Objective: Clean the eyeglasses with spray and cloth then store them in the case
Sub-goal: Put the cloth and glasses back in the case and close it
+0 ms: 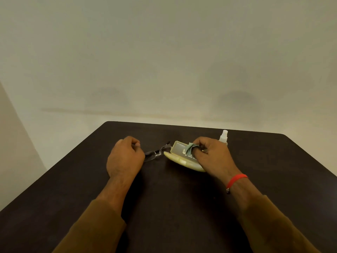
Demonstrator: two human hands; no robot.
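Thin-framed eyeglasses (156, 152) lie on the dark table (164, 189), partly hidden behind my left hand (125, 157). That hand is curled closed at the glasses' left end, seemingly gripping them. To their right a pale yellow-green case (179, 157) stands open, lid raised. My right hand (213, 156) is over the case, pinching a grey-green cloth (189, 149) that hangs into it. A small white spray bottle (224, 136) stands upright just behind my right hand.
The table's far edge (182, 125) runs close behind the objects, with a plain pale wall beyond. A red band (236, 179) circles my right wrist. Brown sleeves cover both forearms in the foreground.
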